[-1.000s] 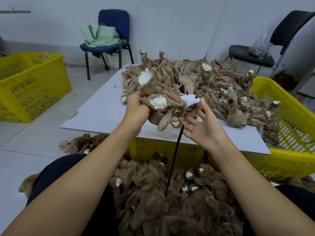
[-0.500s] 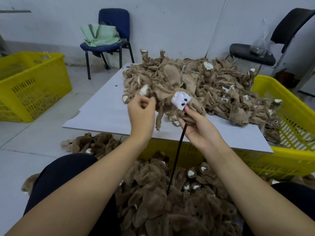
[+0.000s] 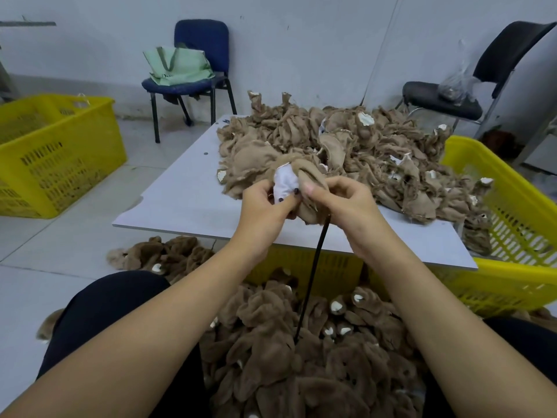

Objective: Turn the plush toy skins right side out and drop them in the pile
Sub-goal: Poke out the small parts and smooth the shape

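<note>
Both hands have closed in on one skin [image 3: 304,188] since a second ago, when the right hand was still spread open beside the heap. Now it's held up over the near edge of the table [image 3: 187,206], with its white face patch and dark eyes showing between the thumbs.

Nearest to me, between the knees, is the pile [image 3: 301,351] of fluffy turned skins, and it's already pretty big, so a good chunk looks done. A black rod [image 3: 310,285] stands up out of it and runs to the underside of the skin, probably the poking tool.

Left hand [image 3: 265,212] is curled round the white patch side, fingers pinching fabric. Right hand [image 3: 346,200] grips the brown side, thumb pressed on top. The skin still shows its flat, raw backing, so I'd say this one is only just being started.

Further back, the heap [image 3: 376,152] of unturned skins covers most of the table and spills off the right side onto a yellow crate [image 3: 512,206]. So still loads to go, maybe around half.

Behind that: another yellow crate [image 3: 60,152] on the left, a blue chair [image 3: 199,37] with a green bag [image 3: 177,67], and a black chair [image 3: 446,101].
</note>
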A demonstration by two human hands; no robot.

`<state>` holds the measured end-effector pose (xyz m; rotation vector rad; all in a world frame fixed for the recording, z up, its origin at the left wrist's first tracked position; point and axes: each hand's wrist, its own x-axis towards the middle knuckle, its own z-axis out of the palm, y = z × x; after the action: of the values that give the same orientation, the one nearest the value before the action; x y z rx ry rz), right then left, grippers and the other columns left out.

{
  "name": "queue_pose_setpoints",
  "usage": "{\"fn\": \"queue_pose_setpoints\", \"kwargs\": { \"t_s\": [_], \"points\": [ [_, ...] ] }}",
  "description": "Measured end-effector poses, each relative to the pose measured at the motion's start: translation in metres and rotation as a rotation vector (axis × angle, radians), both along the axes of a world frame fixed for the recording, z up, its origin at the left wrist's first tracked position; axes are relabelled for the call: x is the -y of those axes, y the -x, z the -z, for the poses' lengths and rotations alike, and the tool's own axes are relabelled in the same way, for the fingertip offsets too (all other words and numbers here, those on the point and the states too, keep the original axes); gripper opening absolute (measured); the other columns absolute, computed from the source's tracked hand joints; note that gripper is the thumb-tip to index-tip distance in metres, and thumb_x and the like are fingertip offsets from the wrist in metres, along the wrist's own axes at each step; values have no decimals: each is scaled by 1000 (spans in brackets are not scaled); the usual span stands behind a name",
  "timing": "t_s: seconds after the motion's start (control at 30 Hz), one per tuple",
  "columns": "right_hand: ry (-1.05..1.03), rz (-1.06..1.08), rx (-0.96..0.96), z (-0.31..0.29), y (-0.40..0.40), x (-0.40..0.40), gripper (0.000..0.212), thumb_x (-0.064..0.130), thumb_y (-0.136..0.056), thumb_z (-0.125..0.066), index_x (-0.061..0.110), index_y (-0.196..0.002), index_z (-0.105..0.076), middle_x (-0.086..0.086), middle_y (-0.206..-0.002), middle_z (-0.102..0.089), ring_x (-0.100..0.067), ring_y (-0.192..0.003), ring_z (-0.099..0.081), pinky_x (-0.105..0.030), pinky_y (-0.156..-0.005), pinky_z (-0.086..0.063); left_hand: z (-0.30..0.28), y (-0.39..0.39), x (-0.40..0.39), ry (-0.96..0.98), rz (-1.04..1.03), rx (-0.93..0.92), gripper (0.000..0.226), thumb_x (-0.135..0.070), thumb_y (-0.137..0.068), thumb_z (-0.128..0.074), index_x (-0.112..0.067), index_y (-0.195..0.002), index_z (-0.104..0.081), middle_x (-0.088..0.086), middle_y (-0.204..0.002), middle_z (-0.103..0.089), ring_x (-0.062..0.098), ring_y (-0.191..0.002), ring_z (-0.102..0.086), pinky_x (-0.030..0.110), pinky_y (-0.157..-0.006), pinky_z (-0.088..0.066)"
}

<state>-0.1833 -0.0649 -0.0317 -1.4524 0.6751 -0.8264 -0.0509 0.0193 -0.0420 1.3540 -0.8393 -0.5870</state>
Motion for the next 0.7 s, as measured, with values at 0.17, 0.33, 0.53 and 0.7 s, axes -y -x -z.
{"fn": "queue_pose_setpoints", "kwargs": {
  "t_s": [0.17,0.33,0.53,0.7],
  "points": [
    [112,54,63,7,6,-1,11,15,-88,-77,7,-92,-70,-13,-89,-75,-27,-85,-73,-39,-76,-61,-3,6,2,24,-54,209,18,-9,-89,-75,-15,-100,-63,2,-92,-70,3,-80,-68,15,-64,-54],
    [408,149,17,7,1,-6,18,6,-85,-79,12,-83,-62,-10,-82,-66,-19,-75,-64,-30,-66,-54,-2,14,5,-78,-47,45,31,-7,-88,-67,-14,-109,-44,12,-104,-58,21,-79,-62,34,-64,-56],
    [428,-10,-12,0,3,-5,18,4,-84,-79,-2,-87,-63,-7,-77,-66,-9,-70,-64,-22,-56,-51,-14,19,10,-67,210,-293,34,-28,-97,-61,-7,-123,-60,9,-108,-70,22,-93,-71,44,-80,-62],
    [361,-149,-1,-6,15,2,15,13,-99,-63,7,-105,-75,-6,-103,-76,-19,-100,-71,-32,-87,-59,-17,12,11,-10,152,-471,34,-14,-97,-57,10,-121,-57,26,-108,-66,35,-97,-68,43,-78,-58]
  ]
}}
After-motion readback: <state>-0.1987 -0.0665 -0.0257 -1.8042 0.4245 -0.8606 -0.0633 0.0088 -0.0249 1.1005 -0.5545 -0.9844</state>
